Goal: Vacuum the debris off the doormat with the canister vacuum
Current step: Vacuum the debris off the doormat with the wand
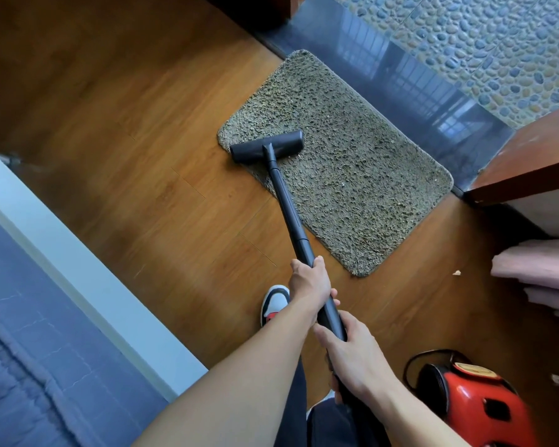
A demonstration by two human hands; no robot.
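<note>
Both hands clamped on wand [288,208]: left hand [310,282] wrapped round it partway down, right hand [355,356] closed on the lower grip nearer the body, the two a little apart along the tube. Black, rigid, slender tube; probably light enough to steer by wrist, stiff enough to push the head [267,146] without flex. Best held as now, one hand forward for aim, one back for drive. Head flat on the mat's [352,175] near-left corner, partly over its edge toward the wood floor [126,140]. Mat shaggy, soft, loose on a smooth floor, so likely to ruck or slide under a hard push; short strokes pulled toward the body seem safer. Pale specks visible in the pile toward the middle and right end, so most of the surface seemingly still to cover. Dark glossy sill [417,91] right along the mat's far long edge, a wooden frame [530,162] just beside its right end: little room for overshoot there. Open floor to the left and near side, bounded by a bed [46,317] at far left. Red canister [478,401] low right, near the right arm, cord looped behind; a shoe [273,303] planted under the left hand. Folded pink cloth [539,269] and a few crumbs [457,272] at right, off the mat.
</note>
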